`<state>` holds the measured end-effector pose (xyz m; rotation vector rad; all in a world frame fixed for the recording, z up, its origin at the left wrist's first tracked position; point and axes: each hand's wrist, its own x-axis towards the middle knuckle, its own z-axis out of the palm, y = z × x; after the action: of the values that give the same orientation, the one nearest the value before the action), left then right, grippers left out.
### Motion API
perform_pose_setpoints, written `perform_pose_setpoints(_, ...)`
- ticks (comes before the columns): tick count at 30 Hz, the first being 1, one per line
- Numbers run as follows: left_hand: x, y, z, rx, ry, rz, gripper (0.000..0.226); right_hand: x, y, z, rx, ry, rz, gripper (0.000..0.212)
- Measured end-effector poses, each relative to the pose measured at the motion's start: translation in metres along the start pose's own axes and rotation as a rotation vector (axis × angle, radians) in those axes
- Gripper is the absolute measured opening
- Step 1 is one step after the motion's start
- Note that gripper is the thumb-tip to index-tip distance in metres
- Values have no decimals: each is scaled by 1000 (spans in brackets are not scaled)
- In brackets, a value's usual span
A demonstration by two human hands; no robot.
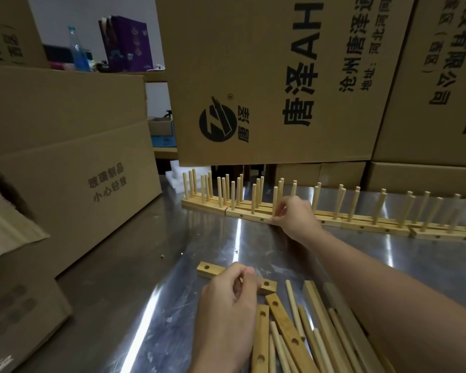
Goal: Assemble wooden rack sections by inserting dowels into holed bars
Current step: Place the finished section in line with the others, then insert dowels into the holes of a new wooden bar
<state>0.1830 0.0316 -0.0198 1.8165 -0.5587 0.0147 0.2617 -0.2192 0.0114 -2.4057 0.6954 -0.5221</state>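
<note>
A long row of finished rack sections (361, 224), wooden bars with upright dowels, runs across the far side of the metal table (172, 278). My right hand (293, 218) reaches to this row and pinches the front bar near an upright dowel (275, 201). A loose holed bar (209, 270) lies flat nearer to me; my left hand (232, 294) grips its middle, fingers curled over it. More holed bars (285, 327) and loose dowels (293, 305) lie in a pile at the bottom right.
Large cardboard boxes (73, 162) stand at the left, and taller printed ones (280, 76) rise behind the rack row. A bottle (77, 49) and a purple bag (127, 44) sit on a far box. Small wood chips dot the table.
</note>
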Motion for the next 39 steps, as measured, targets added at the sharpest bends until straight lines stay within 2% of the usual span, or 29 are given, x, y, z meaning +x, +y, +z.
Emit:
perform_pose_setpoints(5,4,1,-3,-39,81,35,31,-4,-1,-5,9,37,44,24)
perform_pose_setpoints(8,6,-1,-5,-119,149,17,36,-24,-5,-13,-29,19,-35,18)
perform_pose_setpoints(10,7,-1,-5,-170,176,6,36,-44,-16,-20,-11,-126,-156,8)
perform_pose_setpoints(13,8,0,-6,-260,227,-51,35,-79,-31,-29,-67,-462,-298,22)
perform_pose_setpoints(16,10,-1,-7,-302,262,-121,34,-105,-36,-26,-134,-537,-355,21)
perform_pose_setpoints(19,8,0,-9,-267,208,-113,34,-115,-37,-21,-125,-485,-356,20)
perform_pose_setpoints(22,9,1,-9,-124,66,-54,30,-121,-37,-22,-150,-396,-341,32)
perform_pose_setpoints(23,8,1,-10,-55,16,-30,26,-124,-35,-23,-190,-347,-344,35)
perform_pose_setpoints(26,6,-4,-13,164,-76,49,18,-138,-31,-34,-223,-124,-348,26)
perform_pose_setpoints(28,5,-6,-17,259,-138,65,20,-152,-29,-48,-142,14,-338,36)
perform_pose_setpoints(30,6,-5,-22,306,-192,44,25,-173,-29,-63,-20,79,-302,39)
perform_pose_setpoints(34,10,-3,-32,293,-306,1,28,-224,-28,-82,152,39,-233,38)
perform_pose_setpoints(37,10,-1,-37,299,-419,20,30,-255,-28,-83,71,-38,-227,38)
perform_pose_setpoints(39,9,0,-38,307,-456,38,27,-270,-23,-79,68,-30,-256,39)
